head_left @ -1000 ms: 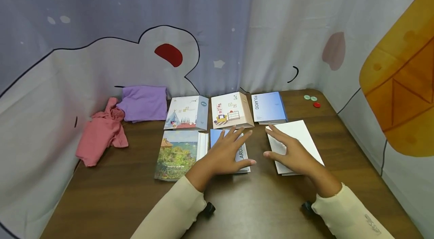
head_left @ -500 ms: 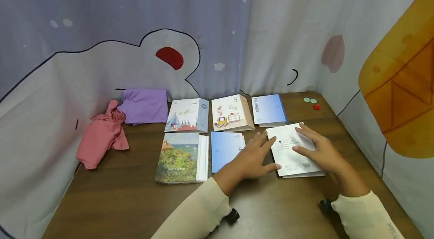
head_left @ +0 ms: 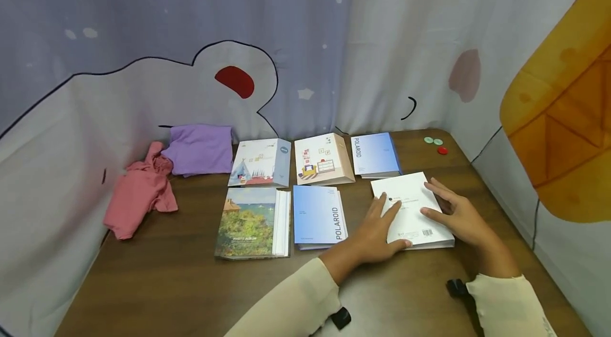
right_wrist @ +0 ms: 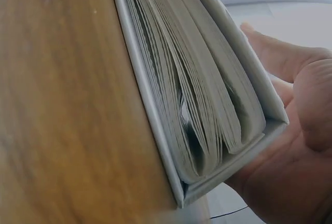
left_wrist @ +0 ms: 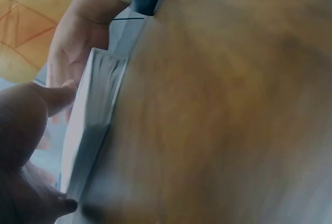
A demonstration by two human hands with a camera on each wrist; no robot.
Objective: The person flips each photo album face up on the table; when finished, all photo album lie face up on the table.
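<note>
Both hands now sit on the white album (head_left: pixel 411 209): the left hand (head_left: pixel 377 231) lies with straight fingers along its left edge and near corner, thumb at the front edge, and the right hand (head_left: pixel 458 215) rests flat against its right side, fingers spread over the cover. Neither hand curls round it; they bracket it from the two sides. A second ago the left hand lay on the blue Polaroid album (head_left: pixel 317 216), which is now uncovered and lies free in the front row just right of the landscape album (head_left: pixel 250 222); the right hand was already on the white album. Since then the left hand has crossed over, and the white album, which lay skewed with its far end swung right, has been turned closer to square with the rest. It lies closed and face down, barcode up, on the surface (head_left: pixel 191 284), front right, just below the second Polaroid album (head_left: pixel 374 154) in the back row. The right wrist view shows its thick block of pages resting on the wood with the fingers (right_wrist: pixel 290 63) behind its upper cover. I judge the blue album is placed and done with, and the work has passed to squaring the white album into the front row, where a gap remains between the two.
</note>
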